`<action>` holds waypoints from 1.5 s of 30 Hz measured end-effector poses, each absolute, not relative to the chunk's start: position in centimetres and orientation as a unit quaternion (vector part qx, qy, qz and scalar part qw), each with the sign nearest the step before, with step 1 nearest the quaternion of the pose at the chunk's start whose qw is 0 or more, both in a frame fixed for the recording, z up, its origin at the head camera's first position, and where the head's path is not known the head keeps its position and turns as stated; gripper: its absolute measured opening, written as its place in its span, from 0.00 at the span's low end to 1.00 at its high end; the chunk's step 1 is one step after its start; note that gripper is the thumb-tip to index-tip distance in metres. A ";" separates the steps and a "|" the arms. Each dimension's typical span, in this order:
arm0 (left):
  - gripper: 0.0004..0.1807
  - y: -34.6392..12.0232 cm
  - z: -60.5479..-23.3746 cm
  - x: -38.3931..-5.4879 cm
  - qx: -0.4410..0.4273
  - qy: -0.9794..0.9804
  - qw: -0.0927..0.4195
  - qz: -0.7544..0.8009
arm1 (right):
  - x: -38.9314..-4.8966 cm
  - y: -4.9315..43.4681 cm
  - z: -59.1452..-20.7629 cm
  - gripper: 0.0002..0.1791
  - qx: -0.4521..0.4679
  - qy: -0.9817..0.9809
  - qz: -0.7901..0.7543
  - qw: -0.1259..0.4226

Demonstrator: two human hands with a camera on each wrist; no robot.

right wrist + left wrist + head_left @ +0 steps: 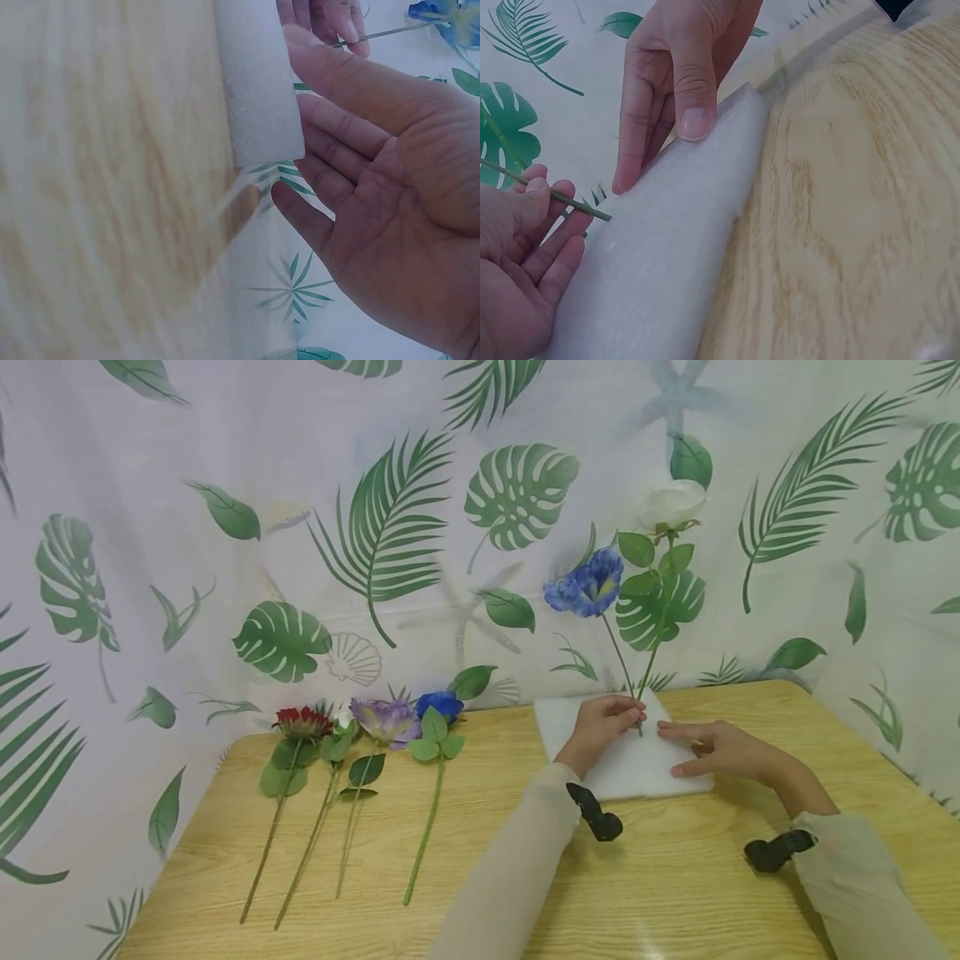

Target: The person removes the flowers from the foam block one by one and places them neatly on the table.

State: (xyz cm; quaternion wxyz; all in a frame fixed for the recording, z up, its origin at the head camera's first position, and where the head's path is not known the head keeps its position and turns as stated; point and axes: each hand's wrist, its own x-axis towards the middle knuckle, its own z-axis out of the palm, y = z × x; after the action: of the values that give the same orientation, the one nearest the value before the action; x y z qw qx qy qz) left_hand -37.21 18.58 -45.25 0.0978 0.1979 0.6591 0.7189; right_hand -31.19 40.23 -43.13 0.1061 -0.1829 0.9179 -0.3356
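Note:
Between its thumb and fingers my left hand pinches the lower stems of a blue flower and a white rose, both held upright. Their stem ends reach down over a white foam sheet on the table. To the right, my right hand has its fingers extended at the sheet's right part and grips nothing. In the left wrist view a green stem runs through the left fingers. The right wrist view has the right palm beside the edge of the foam.
On the left of the wooden table lie a dark red flower, a largely hidden white flower, a purple flower and a blue rose. A leaf-printed curtain hangs behind the table.

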 end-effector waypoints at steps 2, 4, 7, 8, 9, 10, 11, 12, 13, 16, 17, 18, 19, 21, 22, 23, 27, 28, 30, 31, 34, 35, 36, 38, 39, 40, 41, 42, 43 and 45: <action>0.11 18.6 -45.1 -37.1 0.193 0.654 0.100 0.724 | -31.2 40.3 -43.2 0.39 -0.182 0.918 -0.337 0.105; 0.11 18.5 -45.1 -37.1 0.187 0.652 0.103 0.728 | -31.2 40.3 -43.3 0.39 -0.183 0.917 -0.339 0.103; 0.10 18.4 -45.1 -37.1 0.175 0.659 0.100 0.725 | -31.2 40.4 -43.4 0.39 -0.184 0.918 -0.337 0.101; 0.10 18.4 -45.1 -37.1 0.172 0.662 0.099 0.722 | -31.3 40.4 -43.5 0.38 -0.184 0.918 -0.335 0.101; 0.09 18.3 -45.1 -37.0 0.171 0.666 0.100 0.719 | -31.3 40.4 -43.5 0.38 -0.185 0.918 -0.335 0.101; 0.09 18.3 -45.1 -37.0 0.170 0.669 0.099 0.716 | -31.3 40.4 -43.5 0.39 -0.185 0.919 -0.334 0.101; 0.09 18.2 -45.1 -37.0 0.170 0.672 0.100 0.714 | -31.3 40.4 -43.5 0.38 -0.187 0.919 -0.332 0.101; 0.09 18.1 -45.1 -37.0 0.169 0.673 0.101 0.713 | -31.3 40.4 -43.5 0.39 -0.183 0.920 -0.332 0.101; 0.10 18.1 -45.0 -37.0 0.169 0.673 0.104 0.713 | -31.3 40.4 -43.4 0.39 -0.186 0.920 -0.331 0.101; 0.11 17.8 -44.7 -37.1 0.168 0.668 0.114 0.716 | -31.2 40.3 -43.2 0.38 -0.191 0.921 -0.327 0.095; 0.11 17.7 -44.7 -37.1 0.167 0.667 0.118 0.716 | -31.2 40.3 -43.2 0.38 -0.193 0.921 -0.327 0.094; 0.11 17.6 -44.6 -37.1 0.167 0.666 0.121 0.717 | -31.3 40.3 -43.1 0.38 -0.193 0.921 -0.326 0.093; 0.12 17.5 -44.5 -37.2 0.167 0.666 0.126 0.716 | -31.3 40.3 -43.1 0.38 -0.193 0.921 -0.325 0.093; 0.11 17.2 -44.4 -37.2 0.167 0.668 0.131 0.713 | -31.3 40.3 -43.1 0.38 -0.188 0.922 -0.325 0.095; 0.11 17.0 -44.4 -37.2 0.167 0.671 0.132 0.711 | -31.3 40.4 -43.1 0.38 -0.186 0.922 -0.326 0.097; 0.11 16.8 -44.3 -37.2 0.166 0.671 0.133 0.710 | -31.3 40.4 -43.2 0.38 -0.184 0.922 -0.327 0.098; 0.12 16.2 -44.4 -37.2 0.168 0.676 0.135 0.705 | -31.3 40.3 -43.2 0.38 -0.186 0.920 -0.330 0.100; 0.12 16.0 -44.4 -37.2 0.170 0.679 0.136 0.701 | -31.3 40.3 -43.3 0.38 -0.188 0.920 -0.329 0.099; 0.13 15.6 -44.4 -37.2 0.178 0.684 0.140 0.694 | -31.2 40.2 -43.2 0.38 -0.190 0.919 -0.331 0.099; 0.14 15.3 -44.4 -37.2 0.182 0.686 0.142 0.690 | -31.2 40.2 -43.2 0.38 -0.191 0.918 -0.333 0.100; 0.14 14.6 -44.1 -37.0 0.190 0.694 0.150 0.677 | -31.2 40.1 -43.1 0.39 -0.186 0.921 -0.327 0.101; 0.14 14.3 -44.0 -37.0 0.194 0.699 0.152 0.671 | -31.1 40.1 -43.0 0.39 -0.183 0.922 -0.326 0.102; 0.13 14.0 -44.0 -36.9 0.196 0.704 0.152 0.666 | -31.1 40.1 -43.0 0.39 -0.183 0.924 -0.322 0.101; 0.13 13.3 -43.8 -36.9 0.199 0.713 0.153 0.654 | -31.1 40.1 -43.0 0.40 -0.181 0.925 -0.317 0.101; 0.12 13.0 -43.7 -36.8 0.201 0.719 0.153 0.648 | -31.1 40.1 -43.0 0.40 -0.179 0.926 -0.316 0.101; 0.12 12.7 -43.7 -36.8 0.204 0.725 0.152 0.640 | -31.1 40.1 -43.0 0.40 -0.180 0.925 -0.318 0.101; 0.12 12.3 -43.6 -36.8 0.205 0.729 0.151 0.635 | -31.1 40.1 -43.0 0.40 -0.181 0.925 -0.319 0.101; 0.11 12.0 -43.5 -36.7 0.206 0.734 0.151 0.630 | -31.1 40.1 -43.0 0.40 -0.181 0.925 -0.320 0.101; 0.11 11.6 -43.5 -36.7 0.209 0.738 0.152 0.624 | -31.1 40.1 -43.0 0.40 -0.182 0.924 -0.321 0.101; 0.11 10.9 -43.4 -36.6 0.214 0.744 0.154 0.614 | -31.1 40.1 -43.0 0.40 -0.182 0.924 -0.320 0.100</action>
State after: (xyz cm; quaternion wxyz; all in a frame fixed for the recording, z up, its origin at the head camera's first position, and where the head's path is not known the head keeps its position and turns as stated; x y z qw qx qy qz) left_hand -36.64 10.86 -43.40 0.1538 0.2142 0.7439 0.6141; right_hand -31.15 40.09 -43.04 0.1004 -0.1815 0.9244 -0.3200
